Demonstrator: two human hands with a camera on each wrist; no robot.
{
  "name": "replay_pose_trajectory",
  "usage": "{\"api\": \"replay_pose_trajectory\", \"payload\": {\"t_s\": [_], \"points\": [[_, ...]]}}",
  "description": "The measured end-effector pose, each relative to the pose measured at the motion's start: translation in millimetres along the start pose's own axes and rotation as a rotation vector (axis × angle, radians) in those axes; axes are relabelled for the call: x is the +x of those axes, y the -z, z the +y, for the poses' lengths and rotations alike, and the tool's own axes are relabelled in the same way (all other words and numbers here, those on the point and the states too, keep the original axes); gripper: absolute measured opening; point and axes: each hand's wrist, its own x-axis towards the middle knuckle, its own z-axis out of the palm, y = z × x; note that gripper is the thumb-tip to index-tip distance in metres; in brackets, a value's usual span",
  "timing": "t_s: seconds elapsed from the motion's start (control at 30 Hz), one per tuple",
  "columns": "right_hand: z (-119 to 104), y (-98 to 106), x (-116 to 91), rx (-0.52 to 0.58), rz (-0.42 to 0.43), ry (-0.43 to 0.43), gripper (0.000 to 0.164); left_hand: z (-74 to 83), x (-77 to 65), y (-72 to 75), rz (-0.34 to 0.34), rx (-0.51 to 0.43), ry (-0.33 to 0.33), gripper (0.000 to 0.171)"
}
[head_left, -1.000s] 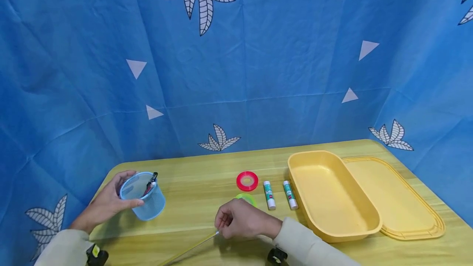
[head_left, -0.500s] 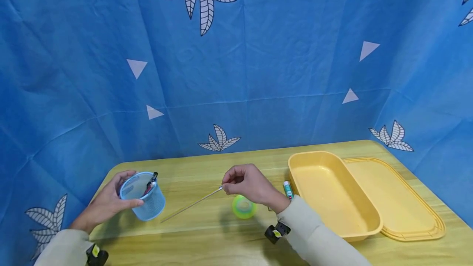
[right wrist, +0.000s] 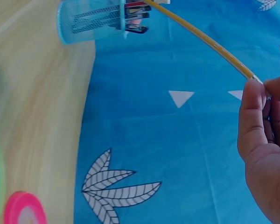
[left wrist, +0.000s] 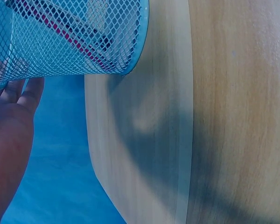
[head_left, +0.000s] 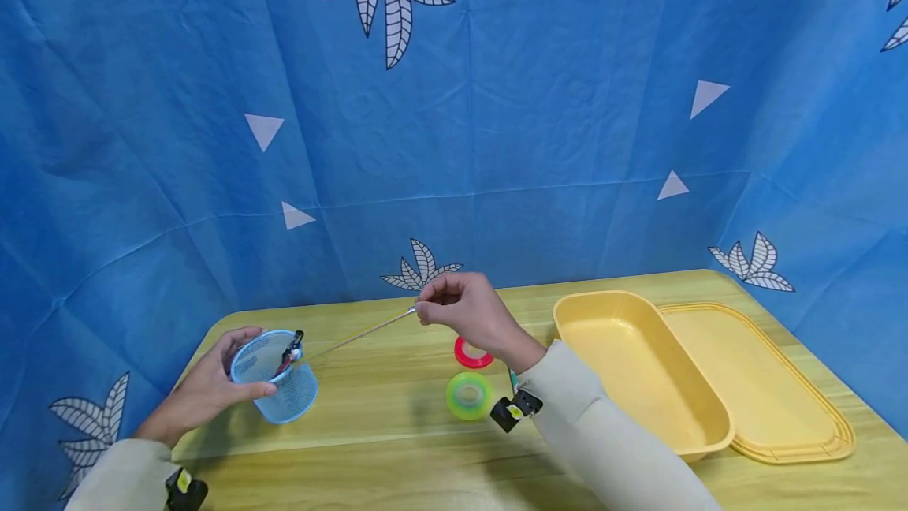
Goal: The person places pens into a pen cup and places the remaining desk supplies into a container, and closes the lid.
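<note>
Left hand [head_left: 202, 393]: nearest; fingers curled round the blue mesh cup [head_left: 275, 376], which is tilted on the table [head_left: 397, 448].
Cup: light, open wire mesh, likely dents if squeezed; best held round the wall.
Pencil [head_left: 358, 332]: thin, yellow, stiff, light, probably slippery; far tip at the cup's rim.
Right hand [head_left: 461, 311]: raised, fingertips pinching the pencil's upper end.

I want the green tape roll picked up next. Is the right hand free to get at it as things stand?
Probably not at once: the right hand pinches a pencil aimed at the mesh cup. The green tape roll lies uncovered just below it.
</note>
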Motion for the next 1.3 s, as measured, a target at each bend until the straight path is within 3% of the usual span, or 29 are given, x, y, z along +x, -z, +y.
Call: {"api": "replay_pose_trajectory", "payload": {"t_s": [0.33,0.7,1.3], "points": [[-10.3,-2.2,12.5,0.011,0.01,0.03,0.011,-1.8,1.0,-0.4,0.01,0.03,-0.005,0.08],[-21.3,-8.0,22.2,0.048,0.005,0.021,0.015,-3.1,0.4,1.1,-0.002,-0.001,0.008,0.082],[-15.6,-29.0,43.0,0.019,-0.007,0.082,0.007,-2.7,1.0,1.6,0.002,-0.012,-0.006,0.081]]}}
